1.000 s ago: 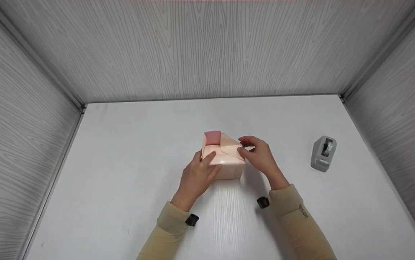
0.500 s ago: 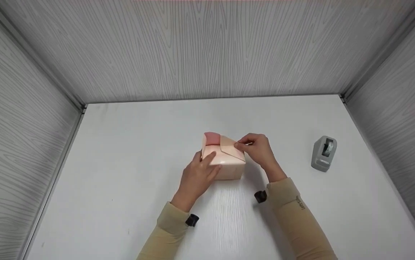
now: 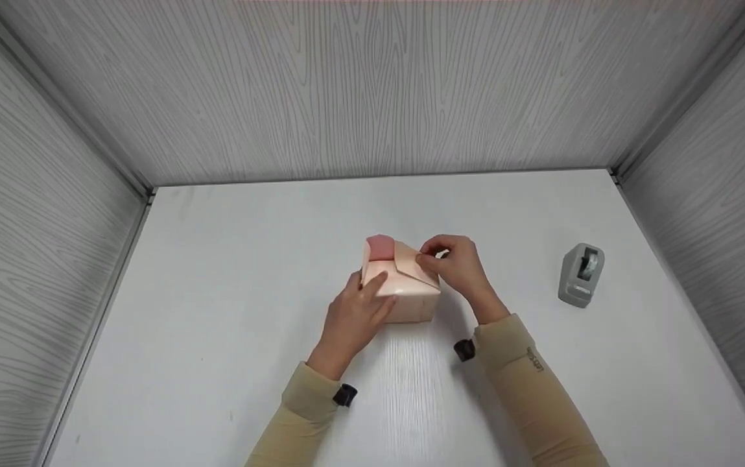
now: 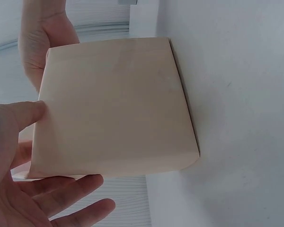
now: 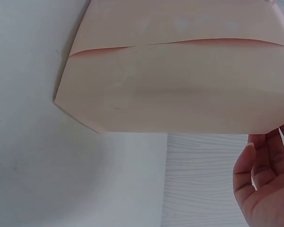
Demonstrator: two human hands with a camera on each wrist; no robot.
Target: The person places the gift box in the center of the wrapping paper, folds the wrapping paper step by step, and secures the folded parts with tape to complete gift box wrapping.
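Observation:
A small box [image 3: 409, 310] wrapped in pale pink paper stands on the white table in the middle of the head view. My left hand [image 3: 351, 318] holds it at the left, thumb on the near edge and fingers along the side; the left wrist view shows its smooth near face [image 4: 113, 109]. Over the right part of the top slants a paper flap [image 3: 409, 261], whose edge my right hand [image 3: 461, 268] pinches between thumb and forefinger. A deeper pink inner side of the paper [image 3: 381, 248] shows at the far left. In the right wrist view, folded paper [image 5: 180, 90] hides the fingertips.
A grey tape dispenser [image 3: 581, 275] with a roll of tape stands on the right side of the table [image 3: 249, 259]. Wood-grain panels [image 3: 372, 91] enclose the table at the back and both sides.
My right hand has shifted slightly up and left, from the flap's right corner to a pinch farther along its edge. The left hand and the box have stayed in place.

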